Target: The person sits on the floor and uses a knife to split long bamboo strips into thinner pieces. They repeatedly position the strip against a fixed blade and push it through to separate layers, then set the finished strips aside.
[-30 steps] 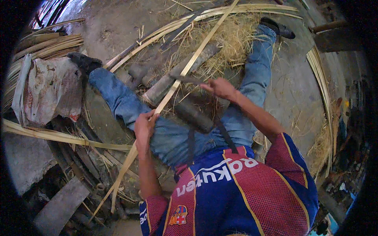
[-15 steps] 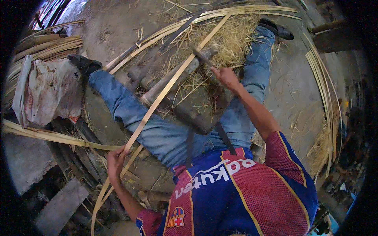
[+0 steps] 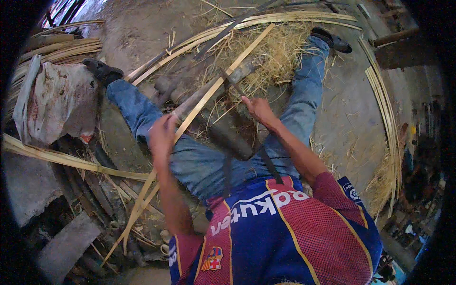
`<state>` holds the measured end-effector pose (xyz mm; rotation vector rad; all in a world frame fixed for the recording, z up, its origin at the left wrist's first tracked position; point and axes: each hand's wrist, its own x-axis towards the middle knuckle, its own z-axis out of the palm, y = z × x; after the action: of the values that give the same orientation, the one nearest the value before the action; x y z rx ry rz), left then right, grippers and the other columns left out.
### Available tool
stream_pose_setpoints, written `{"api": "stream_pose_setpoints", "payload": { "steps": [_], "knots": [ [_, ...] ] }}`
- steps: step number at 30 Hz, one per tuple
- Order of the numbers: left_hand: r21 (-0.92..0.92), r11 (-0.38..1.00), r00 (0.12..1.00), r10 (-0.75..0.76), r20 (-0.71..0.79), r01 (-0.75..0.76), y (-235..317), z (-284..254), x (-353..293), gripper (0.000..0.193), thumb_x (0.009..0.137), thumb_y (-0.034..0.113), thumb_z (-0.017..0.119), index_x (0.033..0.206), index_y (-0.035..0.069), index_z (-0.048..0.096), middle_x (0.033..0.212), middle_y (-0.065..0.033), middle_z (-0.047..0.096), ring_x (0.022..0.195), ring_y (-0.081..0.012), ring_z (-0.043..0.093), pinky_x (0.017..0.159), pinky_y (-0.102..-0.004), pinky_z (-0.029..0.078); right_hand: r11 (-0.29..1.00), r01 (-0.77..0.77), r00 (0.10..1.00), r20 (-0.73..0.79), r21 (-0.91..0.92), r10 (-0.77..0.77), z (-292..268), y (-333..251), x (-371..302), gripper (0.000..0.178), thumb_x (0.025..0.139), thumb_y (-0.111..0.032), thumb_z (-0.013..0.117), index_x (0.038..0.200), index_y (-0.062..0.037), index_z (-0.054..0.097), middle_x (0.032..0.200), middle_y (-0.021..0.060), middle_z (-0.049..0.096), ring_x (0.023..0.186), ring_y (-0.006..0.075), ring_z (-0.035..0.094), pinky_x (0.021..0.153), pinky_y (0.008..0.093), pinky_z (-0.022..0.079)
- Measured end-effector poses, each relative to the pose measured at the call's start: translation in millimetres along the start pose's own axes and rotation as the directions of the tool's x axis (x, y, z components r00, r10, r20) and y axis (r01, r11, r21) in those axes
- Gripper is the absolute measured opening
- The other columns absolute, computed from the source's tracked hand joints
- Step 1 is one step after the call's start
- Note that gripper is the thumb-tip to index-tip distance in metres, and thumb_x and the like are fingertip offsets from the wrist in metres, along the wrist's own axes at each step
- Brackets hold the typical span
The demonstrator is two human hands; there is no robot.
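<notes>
Here the pale strip (image 3: 205,100) is slanting from one o'clock toward seven, apparently being scraped. The knife (image 3: 232,83) is crossing it; toward four, the right hand (image 3: 259,110) is gripping that knife, fingers wrapped. Toward eight, the left hand (image 3: 162,135) is blurring over the strip, its grip unclear. The next stroke is probably calling for steadiness.

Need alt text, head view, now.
Right hand holds a knife across a long pale strip; left hand is at the strip, nearer the body. Straw-coloured shavings lie between the spread legs.
</notes>
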<state>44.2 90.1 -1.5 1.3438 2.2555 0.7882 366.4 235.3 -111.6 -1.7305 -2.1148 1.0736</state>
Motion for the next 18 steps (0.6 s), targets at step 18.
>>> {"api": "stream_pose_setpoints", "payload": {
  "steps": [18],
  "knots": [
    [-0.062, 0.966, 0.864, -0.194, 0.465, 0.250, -35, 100, 31, 0.053, 0.092, 0.050, 0.057, 0.070, 0.002, 0.067, 0.059, -0.0110, 0.059, 0.059, -0.0231, 0.059, 0.060, -0.0376, 0.045, 0.997, -0.067, 0.971, 0.226, -0.025, 0.071, -18, -9, 15, 0.073, 0.096, -0.061, 0.046, 0.069, 0.0048, 0.063, 0.065, 0.0277, 0.059, 0.064, 0.0436, 0.062, 0.067, 0.0510, 0.048]
  ]
}}
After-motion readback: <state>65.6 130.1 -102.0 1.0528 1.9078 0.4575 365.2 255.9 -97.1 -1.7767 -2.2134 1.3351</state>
